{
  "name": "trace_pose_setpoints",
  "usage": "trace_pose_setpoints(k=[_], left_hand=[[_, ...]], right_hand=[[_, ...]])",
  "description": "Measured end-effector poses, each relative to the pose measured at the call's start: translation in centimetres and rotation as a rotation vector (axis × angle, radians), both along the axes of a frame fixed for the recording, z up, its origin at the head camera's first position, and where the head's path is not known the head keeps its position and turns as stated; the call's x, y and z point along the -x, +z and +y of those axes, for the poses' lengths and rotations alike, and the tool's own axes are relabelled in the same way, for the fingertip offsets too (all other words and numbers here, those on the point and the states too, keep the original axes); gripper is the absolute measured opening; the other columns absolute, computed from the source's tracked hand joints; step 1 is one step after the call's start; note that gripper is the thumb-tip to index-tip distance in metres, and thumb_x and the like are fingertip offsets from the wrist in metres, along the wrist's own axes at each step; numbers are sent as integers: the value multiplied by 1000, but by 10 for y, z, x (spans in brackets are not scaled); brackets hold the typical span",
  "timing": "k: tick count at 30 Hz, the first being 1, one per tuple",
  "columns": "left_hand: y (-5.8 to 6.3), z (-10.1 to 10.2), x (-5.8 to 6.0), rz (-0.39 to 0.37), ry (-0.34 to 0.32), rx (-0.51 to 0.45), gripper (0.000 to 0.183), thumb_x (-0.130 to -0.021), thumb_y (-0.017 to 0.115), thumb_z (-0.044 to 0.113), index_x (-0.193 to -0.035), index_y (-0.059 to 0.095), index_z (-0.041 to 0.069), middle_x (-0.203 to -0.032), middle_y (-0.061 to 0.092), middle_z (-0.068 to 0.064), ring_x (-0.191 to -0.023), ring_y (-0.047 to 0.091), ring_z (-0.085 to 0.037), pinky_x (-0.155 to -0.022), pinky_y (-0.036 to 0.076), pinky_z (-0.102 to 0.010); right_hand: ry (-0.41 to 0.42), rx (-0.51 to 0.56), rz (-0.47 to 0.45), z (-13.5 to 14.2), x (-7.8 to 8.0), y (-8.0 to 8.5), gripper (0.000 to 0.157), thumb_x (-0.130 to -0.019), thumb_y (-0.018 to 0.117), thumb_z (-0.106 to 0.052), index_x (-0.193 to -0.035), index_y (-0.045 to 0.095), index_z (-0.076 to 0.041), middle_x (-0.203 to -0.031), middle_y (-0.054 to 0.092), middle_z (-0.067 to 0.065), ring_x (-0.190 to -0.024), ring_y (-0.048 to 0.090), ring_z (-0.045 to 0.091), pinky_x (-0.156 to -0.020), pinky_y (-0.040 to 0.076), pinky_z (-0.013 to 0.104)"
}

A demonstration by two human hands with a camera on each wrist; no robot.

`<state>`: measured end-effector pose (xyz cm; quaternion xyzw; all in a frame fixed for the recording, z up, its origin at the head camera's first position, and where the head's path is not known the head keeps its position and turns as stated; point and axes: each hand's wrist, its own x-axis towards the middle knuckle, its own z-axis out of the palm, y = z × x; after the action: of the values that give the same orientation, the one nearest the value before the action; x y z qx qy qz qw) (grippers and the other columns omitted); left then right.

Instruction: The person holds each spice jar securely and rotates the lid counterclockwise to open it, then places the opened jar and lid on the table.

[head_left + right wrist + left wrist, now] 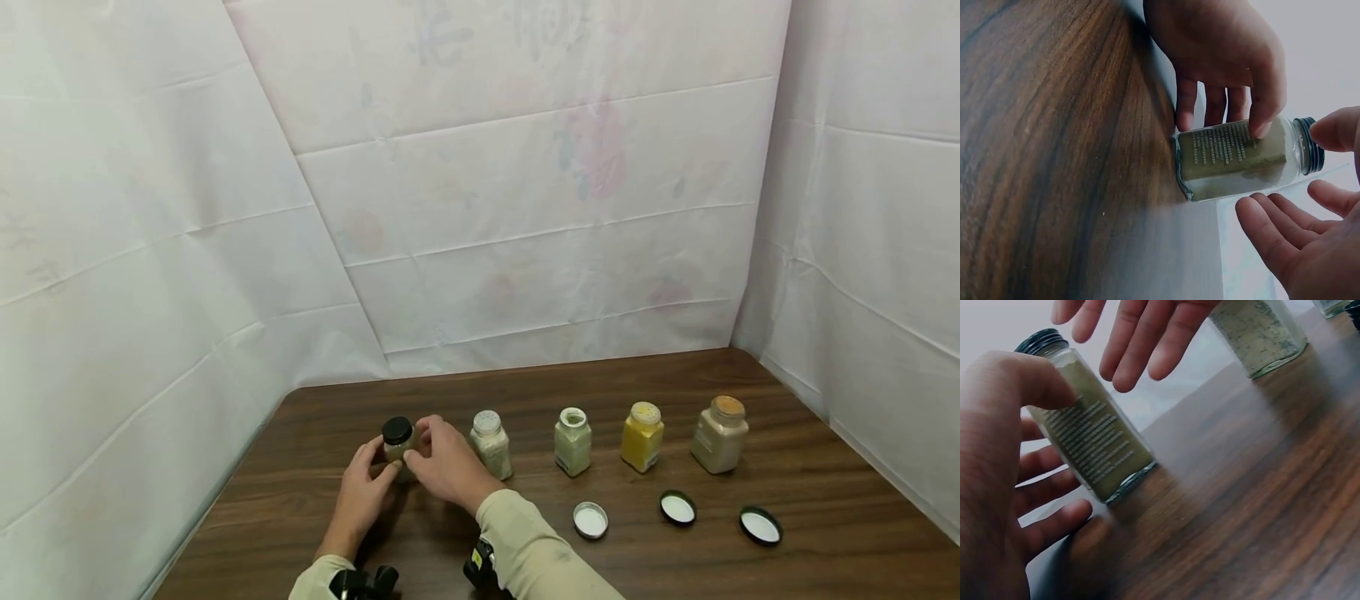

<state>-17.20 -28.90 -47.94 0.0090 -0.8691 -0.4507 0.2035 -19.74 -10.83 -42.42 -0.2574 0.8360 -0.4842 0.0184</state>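
Observation:
A square glass spice jar (pixel 398 452) with a black lid (pixel 397 431) and greenish-brown powder stands at the left of the row. My left hand (pixel 362 502) holds it, thumb across the printed label and fingers behind, as the left wrist view shows. On the jar's other side is my right hand (pixel 453 467). In the right wrist view its thumb (pixel 1336 129) is at the edge of the black lid, while the loosely bent fingers (pixel 1282 228) stay apart from the glass. Whether the thumb presses the lid is unclear.
Rightward along the wooden table (pixel 525 567) stand a pale jar (pixel 491 447), a green one (pixel 573 446), a yellow one (pixel 642 440) and a beige one (pixel 720 437), all lidless. Nearer lie a lid (pixel 590 520), another lid (pixel 678 507) and a third lid (pixel 761 527). White cloth (pixel 555 208) hangs behind.

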Motion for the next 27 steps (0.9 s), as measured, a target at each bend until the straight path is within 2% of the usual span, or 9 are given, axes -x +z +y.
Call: trace_pose_setpoints(k=[5, 11, 19, 27], left_hand=[[1, -3, 1, -20, -28, -3, 49, -95, 71, 24, -138, 56, 5, -127, 58, -13, -115, 57, -30, -95, 48, -48], [3, -4, 0, -27, -45, 11, 49, -95, 71, 24, -138, 56, 5, -124, 60, -12, -113, 58, -29, -94, 48, -48], [3, -6, 0, -58, -38, 11, 50, -94, 73, 28, -136, 57, 8, -121, 61, -11, -113, 59, -29, -92, 50, -48], [3, -9, 2, -90, -81, -25, 46, -95, 72, 24, -137, 57, 11, -119, 65, -9, -115, 60, -28, -95, 49, -48]], right_hand=[[2, 27, 27, -3, 1, -2, 50, -99, 64, -30, -143, 50, -12, -127, 63, 8, -116, 60, 22, -91, 51, 40], [-20, 39, 37, -7, 1, -3, 54, -100, 62, -35, -148, 48, -16, -133, 61, 3, -121, 58, 20, -94, 50, 39], [-5, 38, 17, -8, 3, -3, 50, -100, 63, -36, -145, 52, -17, -130, 63, 1, -114, 61, 15, -90, 52, 34], [-20, -55, 67, -10, 4, 1, 57, -95, 66, -46, -144, 52, -21, -122, 65, -4, -106, 62, 11, -82, 52, 30]])
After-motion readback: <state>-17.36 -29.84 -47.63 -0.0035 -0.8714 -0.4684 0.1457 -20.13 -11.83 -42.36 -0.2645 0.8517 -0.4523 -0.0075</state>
